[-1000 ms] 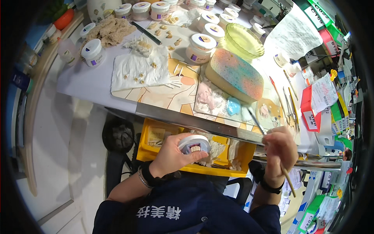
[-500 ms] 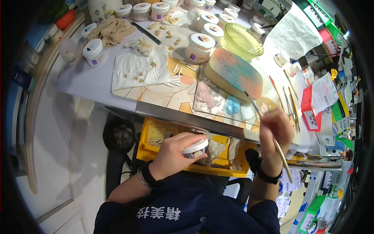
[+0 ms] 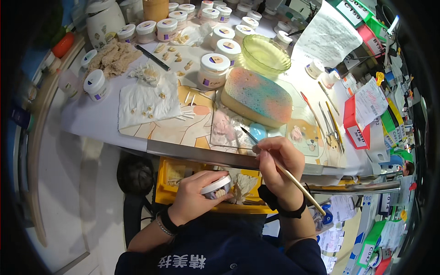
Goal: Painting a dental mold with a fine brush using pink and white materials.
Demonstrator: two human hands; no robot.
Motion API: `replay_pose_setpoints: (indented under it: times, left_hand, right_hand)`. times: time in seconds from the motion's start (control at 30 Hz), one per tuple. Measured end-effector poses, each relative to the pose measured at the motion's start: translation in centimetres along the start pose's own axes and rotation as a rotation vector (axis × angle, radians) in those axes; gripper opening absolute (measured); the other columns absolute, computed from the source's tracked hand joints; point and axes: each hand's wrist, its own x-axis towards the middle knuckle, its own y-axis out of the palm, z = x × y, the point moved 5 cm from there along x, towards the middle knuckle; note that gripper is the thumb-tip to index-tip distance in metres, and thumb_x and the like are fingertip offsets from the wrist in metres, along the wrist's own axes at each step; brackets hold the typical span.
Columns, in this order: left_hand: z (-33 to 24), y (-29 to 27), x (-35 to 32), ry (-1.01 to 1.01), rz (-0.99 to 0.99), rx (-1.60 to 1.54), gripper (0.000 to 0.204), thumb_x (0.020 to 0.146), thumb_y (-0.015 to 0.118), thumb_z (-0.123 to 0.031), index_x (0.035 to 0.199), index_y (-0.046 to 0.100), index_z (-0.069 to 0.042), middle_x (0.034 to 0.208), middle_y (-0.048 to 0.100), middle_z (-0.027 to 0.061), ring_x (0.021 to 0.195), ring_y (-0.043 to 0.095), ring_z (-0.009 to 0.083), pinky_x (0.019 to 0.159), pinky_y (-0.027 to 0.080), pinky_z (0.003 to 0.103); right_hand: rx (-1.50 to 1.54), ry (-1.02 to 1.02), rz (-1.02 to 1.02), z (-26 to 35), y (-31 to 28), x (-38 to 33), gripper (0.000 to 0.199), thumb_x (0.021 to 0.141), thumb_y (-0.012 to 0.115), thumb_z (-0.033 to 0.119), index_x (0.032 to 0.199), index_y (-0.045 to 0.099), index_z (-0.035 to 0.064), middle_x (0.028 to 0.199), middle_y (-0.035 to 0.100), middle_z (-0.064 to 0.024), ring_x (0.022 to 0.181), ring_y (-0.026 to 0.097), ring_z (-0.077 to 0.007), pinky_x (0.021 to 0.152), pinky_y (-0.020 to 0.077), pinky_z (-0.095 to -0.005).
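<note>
Since the earlier head view, the brush (image 3: 300, 185) has swung toward eight o'clock: its dark tip, lately before the sponge's right end, now stands over the slab (image 3: 222, 141), left of the blue blob (image 3: 258, 131). I cannot tell whether the tip touches anything there.

Head view: the right hand (image 3: 282, 165) has a narrow grip, fingertips pinched around the brush handle, whose end slants down toward five o'clock. Between nine and ten o'clock from it, the left hand (image 3: 195, 195) wraps its grip around a dental model (image 3: 216, 188), its white round base uppermost and its teeth showing. This model is held above a yellow bin (image 3: 250, 209), just before the counter (image 3: 197, 155).

Pink material (image 3: 223, 127) lies at nine o'clock from the brush tip, the speckled sponge (image 3: 256, 98) at one. From the sponge, a greenish bowl (image 3: 266, 55) sits at twelve, a lidded jar (image 3: 214, 71) at ten, and a white tissue (image 3: 156, 104) bearing small tooth-coloured pieces at nine.
</note>
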Motion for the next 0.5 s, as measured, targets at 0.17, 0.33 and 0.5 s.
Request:
replay_pose_setpoints:
  times: [0.17,0.33,0.5]
  left_hand:
    - [0.12,-0.11,0.04,-0.029,0.013,-0.025,0.047,0.064,0.084,-0.016,0.105,0.066,-0.003,0.095,0.067,0.0121,0.084,0.066,0.0228,0.074,0.052,0.030]
    - [0.06,-0.16,0.18,0.011,-0.005,-0.013,0.045,0.065,0.083,-0.018,0.104,0.065,-0.004,0.094,0.067,0.0114,0.082,0.067,0.0240,0.071,0.053,0.030]
    - [0.24,-0.24,0.16,0.009,-0.008,-0.010,0.046,0.065,0.083,-0.018,0.105,0.065,-0.004,0.093,0.067,0.0113,0.081,0.067,0.0237,0.070,0.053,0.030]
  right_hand:
    - [-0.065,0.058,-0.037,-0.39,0.25,0.65,0.008,0.078,0.058,-0.002,0.086,0.061,-0.0003,0.063,0.056,-0.0050,0.052,0.053,-0.0081,0.051,0.0420,-0.0214]
    - [-0.127,0.046,-0.044,-0.18,0.25,0.98,0.008,0.078,0.059,-0.001,0.086,0.061,-0.0005,0.061,0.056,-0.0054,0.051,0.053,-0.0087,0.050,0.0422,-0.0219]
    - [-0.139,0.081,-0.054,-0.37,0.31,1.04,0.007,0.078,0.059,0.000,0.085,0.061,-0.0004,0.059,0.055,-0.0053,0.050,0.053,-0.0089,0.050,0.0420,-0.0220]
